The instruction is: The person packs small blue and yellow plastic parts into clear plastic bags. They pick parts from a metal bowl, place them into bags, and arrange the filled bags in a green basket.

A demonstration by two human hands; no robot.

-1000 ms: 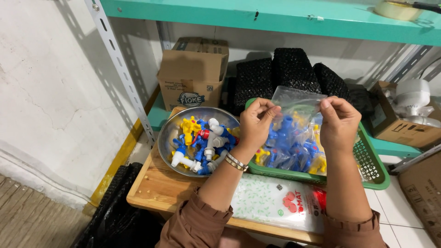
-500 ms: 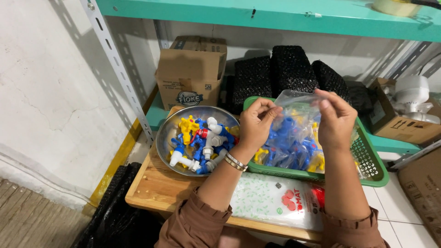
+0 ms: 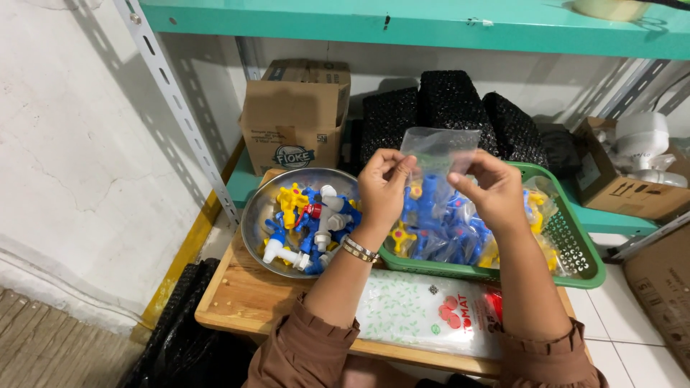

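Both hands are pinching a small clear plastic bag [image 3: 440, 154], the left hand [image 3: 383, 188] gripping its left edge and the right hand [image 3: 487, 190] its right edge, holding it up over the green basket [image 3: 575, 251] sitting at the tabletop's [image 3: 241, 298] back right. A metal bowl [image 3: 257, 215] of plastic taps [image 3: 310, 223] is sitting at the back left.

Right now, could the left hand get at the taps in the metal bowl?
Probably yes: the metal bowl lies open just beside the left hand, but that hand's grip is on the clear bag.
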